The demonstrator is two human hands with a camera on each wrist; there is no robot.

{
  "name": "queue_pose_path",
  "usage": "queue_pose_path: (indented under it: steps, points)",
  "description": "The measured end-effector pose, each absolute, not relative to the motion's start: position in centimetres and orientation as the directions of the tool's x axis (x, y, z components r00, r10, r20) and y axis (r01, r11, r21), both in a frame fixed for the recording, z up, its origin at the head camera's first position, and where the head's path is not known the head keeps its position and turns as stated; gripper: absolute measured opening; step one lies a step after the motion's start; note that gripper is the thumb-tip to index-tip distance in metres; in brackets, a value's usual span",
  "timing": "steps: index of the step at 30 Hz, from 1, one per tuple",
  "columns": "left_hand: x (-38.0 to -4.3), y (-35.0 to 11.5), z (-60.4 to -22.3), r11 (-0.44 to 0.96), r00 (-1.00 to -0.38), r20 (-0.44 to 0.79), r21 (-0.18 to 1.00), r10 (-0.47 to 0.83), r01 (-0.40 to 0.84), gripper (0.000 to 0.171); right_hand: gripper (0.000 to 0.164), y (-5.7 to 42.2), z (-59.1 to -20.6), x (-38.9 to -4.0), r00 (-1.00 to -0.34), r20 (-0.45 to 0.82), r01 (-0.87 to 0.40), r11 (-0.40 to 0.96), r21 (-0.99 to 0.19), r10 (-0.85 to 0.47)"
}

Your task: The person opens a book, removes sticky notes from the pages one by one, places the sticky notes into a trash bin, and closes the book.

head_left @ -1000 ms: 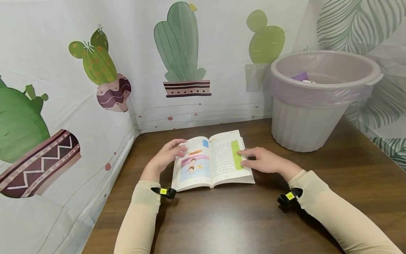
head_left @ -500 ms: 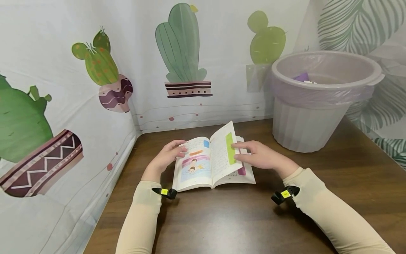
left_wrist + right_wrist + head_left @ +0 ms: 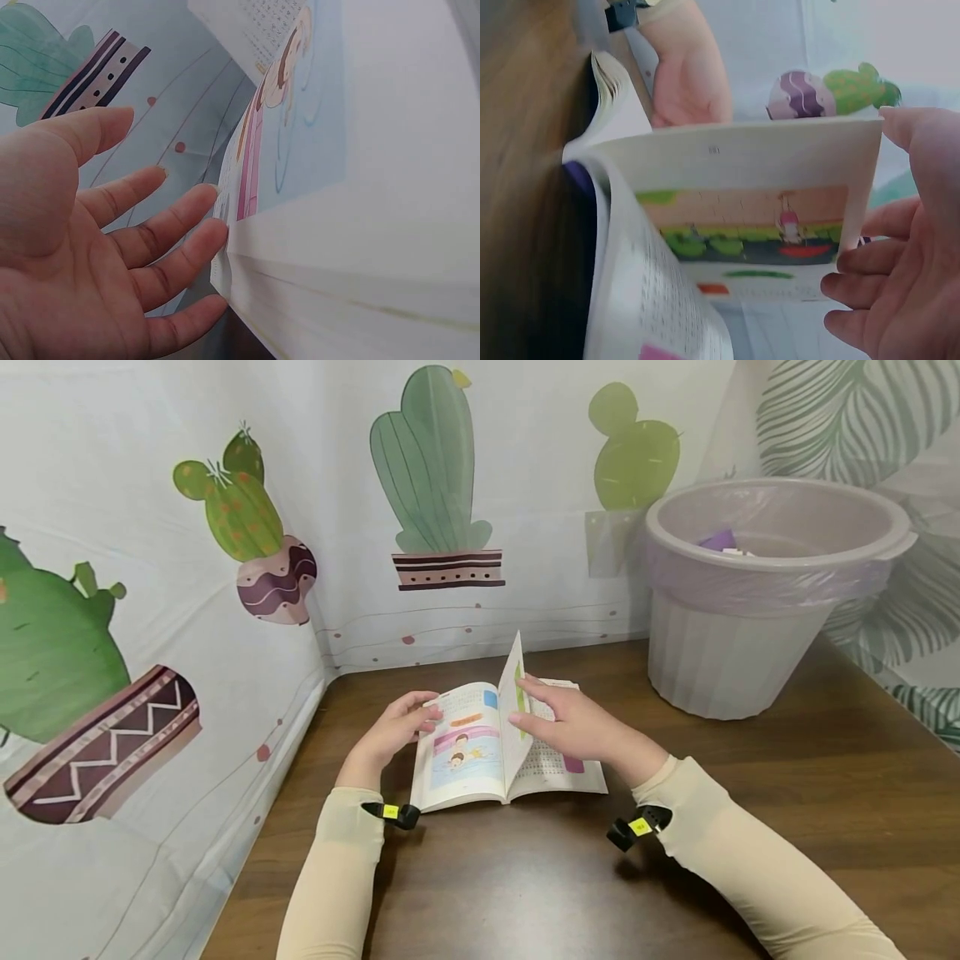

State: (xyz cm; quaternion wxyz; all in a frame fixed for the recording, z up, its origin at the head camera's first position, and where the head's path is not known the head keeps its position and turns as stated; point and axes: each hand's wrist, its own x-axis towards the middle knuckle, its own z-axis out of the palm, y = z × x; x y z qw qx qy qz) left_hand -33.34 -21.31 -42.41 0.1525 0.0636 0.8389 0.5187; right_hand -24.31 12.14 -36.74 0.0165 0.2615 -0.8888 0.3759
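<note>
An open book (image 3: 465, 785) lies on the table, printed with text and a swimming picture on its left page. One leaf, the turning page (image 3: 513, 702), stands nearly upright from the spine. My right hand (image 3: 570, 718) holds that page by its outer edge; in the right wrist view, the fingers (image 3: 866, 281) lie along the edge, and a picture shows on the page's underside. My left hand (image 3: 393, 727) rests at the book's left edge. Its fingertips (image 3: 199, 244) touch the page edges with the fingers spread, palm uncovered in the left wrist view.
A pale bin (image 3: 735, 643) with a plastic liner stands at the back right, a purple item (image 3: 718, 541) inside it. Cactus-printed cloth (image 3: 540, 468) hangs behind and left of the brown table (image 3: 480, 885). Each wrist wears a black strap (image 3: 397, 815).
My right hand has moved left, lifting the right page from nearly flat to almost upright and uncovering the page beneath. My left hand has stayed at the book's left edge.
</note>
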Motion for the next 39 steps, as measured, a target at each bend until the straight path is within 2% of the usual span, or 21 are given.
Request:
queue_pose_path:
  steps: [6,17,26,33,39]
  points:
    - [-33.1,-21.3,-42.4,0.467,-0.951,-0.172,0.884,0.256,-0.034,0.054,0.078,10.1,-36.6,-23.7,-0.870,0.200,-0.455,0.577,-0.678,-0.452]
    - [-33.2,-21.2,-42.5,0.473,-0.955,-0.185,0.879,0.232,-0.055,0.051,0.090,8.1,-38.2,-23.4,-0.831,0.206,-0.494,0.514,-0.701,-0.517]
    - [-33.3,-21.5,-42.6,0.455,-0.954,-0.172,0.890,0.247,-0.043,0.047,0.092,6.9,-39.7,-23.5,-0.749,0.252,-0.595,0.455,-0.662,-0.612]
    - [-33.5,-21.9,-43.0,0.407,-0.954,-0.163,0.912,0.252,-0.049,0.050,0.088,6.4,-40.9,-23.2,-0.737,0.139,-0.586,0.522,-0.620,-0.662]
    - [-33.8,-22.3,-42.9,0.372,-0.948,-0.176,0.926,0.266,-0.068,0.049,0.081,6.2,-42.0,-22.8,-0.728,0.044,-0.605,0.612,-0.510,-0.684]
